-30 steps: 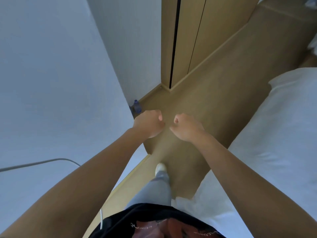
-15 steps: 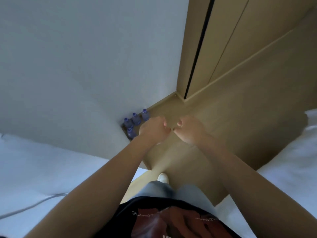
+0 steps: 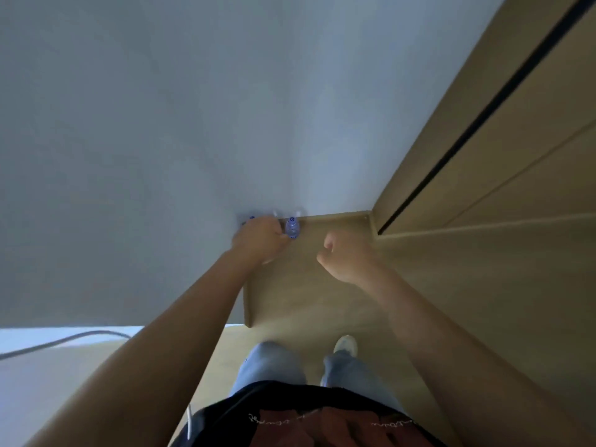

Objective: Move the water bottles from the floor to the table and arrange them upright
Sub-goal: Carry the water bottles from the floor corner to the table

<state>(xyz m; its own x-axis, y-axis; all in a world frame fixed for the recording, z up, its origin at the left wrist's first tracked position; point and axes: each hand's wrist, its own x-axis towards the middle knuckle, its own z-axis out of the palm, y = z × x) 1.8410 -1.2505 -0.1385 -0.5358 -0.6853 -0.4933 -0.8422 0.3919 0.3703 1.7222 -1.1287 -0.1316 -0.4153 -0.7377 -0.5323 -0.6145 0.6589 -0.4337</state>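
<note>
Small clear water bottles with blue labels stand on the wooden floor against the white wall; one bottle (image 3: 292,229) shows fully, and another (image 3: 251,218) peeks out above my left hand. My left hand (image 3: 258,241) is curled in a fist in front of the bottles and hides most of them; nothing is seen inside it. To the right of the bottles, my right hand (image 3: 346,254) is also a fist with nothing in it, held above the floor.
A wooden wardrobe (image 3: 483,150) with a dark door gap fills the right side. The white wall (image 3: 161,124) rises ahead. At lower left lies a white surface (image 3: 38,375) crossed by a grey cable (image 3: 64,341). My feet stand on the wooden floor (image 3: 306,291).
The view has turned left and drawn closer to the wall corner. My fists have moved apart, and the left one now covers most of the bottles.
</note>
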